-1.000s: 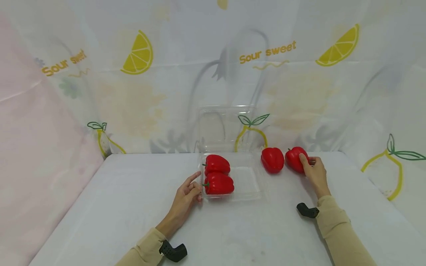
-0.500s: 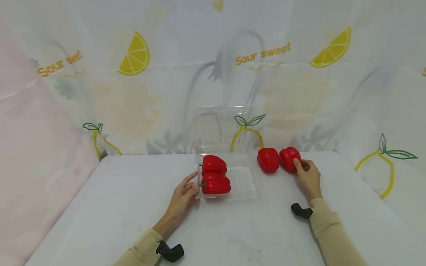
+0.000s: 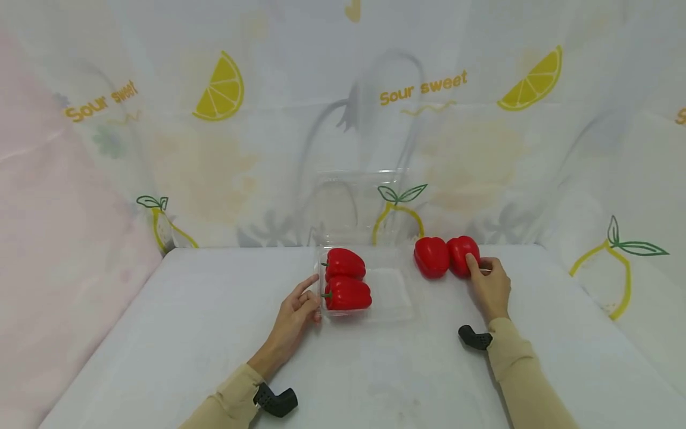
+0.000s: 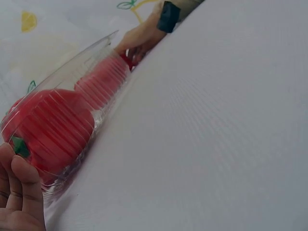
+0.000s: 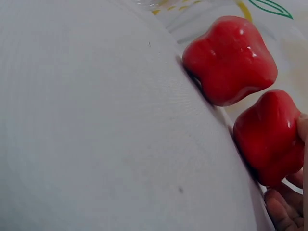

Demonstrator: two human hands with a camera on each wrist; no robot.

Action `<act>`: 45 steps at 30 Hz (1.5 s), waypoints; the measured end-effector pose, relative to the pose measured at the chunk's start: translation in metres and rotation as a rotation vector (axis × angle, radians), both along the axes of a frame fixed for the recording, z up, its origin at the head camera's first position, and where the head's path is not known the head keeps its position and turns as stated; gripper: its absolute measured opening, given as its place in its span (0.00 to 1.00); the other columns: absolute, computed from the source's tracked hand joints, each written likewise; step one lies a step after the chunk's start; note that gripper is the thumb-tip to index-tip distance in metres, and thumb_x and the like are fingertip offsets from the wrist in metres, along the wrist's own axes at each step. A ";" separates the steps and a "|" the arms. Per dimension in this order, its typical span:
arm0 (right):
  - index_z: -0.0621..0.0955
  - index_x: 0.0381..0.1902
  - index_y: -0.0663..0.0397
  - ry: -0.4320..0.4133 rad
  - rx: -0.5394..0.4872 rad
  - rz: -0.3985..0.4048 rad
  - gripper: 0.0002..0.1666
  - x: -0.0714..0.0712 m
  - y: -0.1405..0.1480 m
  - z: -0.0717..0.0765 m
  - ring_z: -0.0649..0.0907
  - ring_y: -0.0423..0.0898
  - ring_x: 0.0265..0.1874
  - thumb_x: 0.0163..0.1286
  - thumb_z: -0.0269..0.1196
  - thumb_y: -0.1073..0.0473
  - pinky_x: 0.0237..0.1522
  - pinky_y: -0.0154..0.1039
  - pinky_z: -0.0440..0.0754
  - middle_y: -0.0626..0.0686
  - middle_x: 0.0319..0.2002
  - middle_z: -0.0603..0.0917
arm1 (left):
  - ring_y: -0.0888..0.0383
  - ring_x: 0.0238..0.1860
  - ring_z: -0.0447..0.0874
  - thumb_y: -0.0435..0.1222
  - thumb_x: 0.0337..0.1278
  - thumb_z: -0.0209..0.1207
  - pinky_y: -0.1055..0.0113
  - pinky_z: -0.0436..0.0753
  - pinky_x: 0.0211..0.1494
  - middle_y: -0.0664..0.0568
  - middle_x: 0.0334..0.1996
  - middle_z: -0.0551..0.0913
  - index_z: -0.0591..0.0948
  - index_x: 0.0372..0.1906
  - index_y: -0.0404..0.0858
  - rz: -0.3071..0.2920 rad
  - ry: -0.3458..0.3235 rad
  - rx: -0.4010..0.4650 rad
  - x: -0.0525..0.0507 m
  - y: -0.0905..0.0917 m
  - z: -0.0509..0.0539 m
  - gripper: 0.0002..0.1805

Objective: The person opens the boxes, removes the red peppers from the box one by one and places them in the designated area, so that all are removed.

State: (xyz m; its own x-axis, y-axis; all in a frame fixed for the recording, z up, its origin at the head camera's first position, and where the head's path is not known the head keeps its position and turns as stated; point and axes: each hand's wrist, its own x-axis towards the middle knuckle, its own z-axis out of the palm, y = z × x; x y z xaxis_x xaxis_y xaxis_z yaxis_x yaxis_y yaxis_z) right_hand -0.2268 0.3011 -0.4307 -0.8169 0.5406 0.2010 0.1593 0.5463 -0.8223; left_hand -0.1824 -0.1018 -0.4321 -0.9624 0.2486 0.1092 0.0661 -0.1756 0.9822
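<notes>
Gripping the rightmost bell pepper far on the bench, the right hand has the clamshell box to its left, beyond another bell pepper; the left hand, fingers loose, is at the box's left wall.

A beige left sleeve and a matching right sleeve are worn, creased behind the cuffs. At each cuff, a black elbow-shaped housing is fitted; the left housing and the right housing are marked with small dots. Both hands are bare.
</notes>
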 end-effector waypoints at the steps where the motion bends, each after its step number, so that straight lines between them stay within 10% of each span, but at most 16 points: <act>1: 0.72 0.56 0.61 0.005 0.002 0.003 0.41 -0.001 0.000 0.001 0.77 0.57 0.51 0.65 0.50 0.30 0.55 0.50 0.72 0.62 0.53 0.78 | 0.64 0.25 0.73 0.32 0.65 0.51 0.74 0.77 0.35 0.58 0.26 0.72 0.60 0.69 0.37 0.003 0.005 0.000 -0.001 0.000 0.000 0.29; 26: 0.68 0.57 0.55 0.098 -0.170 -0.062 0.34 0.002 0.001 0.005 0.69 0.37 0.40 0.68 0.48 0.34 0.41 0.30 0.67 0.51 0.52 0.73 | 0.65 0.25 0.73 0.34 0.67 0.52 0.75 0.77 0.35 0.58 0.25 0.72 0.62 0.69 0.42 0.014 -0.066 0.004 -0.002 0.003 0.004 0.27; 33: 0.73 0.46 0.51 0.362 -0.191 -0.068 0.16 0.000 -0.003 0.006 0.69 0.31 0.38 0.70 0.53 0.47 0.41 0.27 0.65 0.34 0.36 0.70 | 0.64 0.24 0.73 0.32 0.67 0.51 0.75 0.77 0.33 0.57 0.24 0.72 0.63 0.68 0.42 0.045 -0.085 -0.003 -0.001 0.003 0.001 0.26; 40: 0.75 0.47 0.65 0.612 -0.064 0.086 0.15 -0.002 -0.015 0.024 0.71 0.28 0.42 0.69 0.54 0.59 0.48 0.31 0.65 0.31 0.37 0.72 | 0.64 0.24 0.73 0.33 0.67 0.51 0.74 0.77 0.33 0.57 0.24 0.72 0.63 0.69 0.42 0.047 -0.045 -0.017 -0.001 0.002 0.001 0.26; 45: 0.74 0.49 0.68 0.571 0.010 0.224 0.14 0.008 -0.034 0.050 0.71 0.28 0.42 0.68 0.54 0.65 0.48 0.30 0.66 0.35 0.39 0.74 | 0.64 0.25 0.73 0.37 0.68 0.51 0.75 0.76 0.35 0.56 0.25 0.72 0.61 0.70 0.42 0.036 -0.032 -0.034 -0.001 0.001 -0.001 0.28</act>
State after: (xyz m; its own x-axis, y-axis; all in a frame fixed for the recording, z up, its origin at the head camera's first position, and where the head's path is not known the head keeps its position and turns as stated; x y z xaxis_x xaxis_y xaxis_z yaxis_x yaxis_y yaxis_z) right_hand -0.2193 0.2666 -0.3809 -0.6718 0.3644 0.6449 -0.4248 0.5237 -0.7384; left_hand -0.1838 -0.1004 -0.4327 -0.9736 0.2169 0.0708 0.0406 -0.1406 0.9892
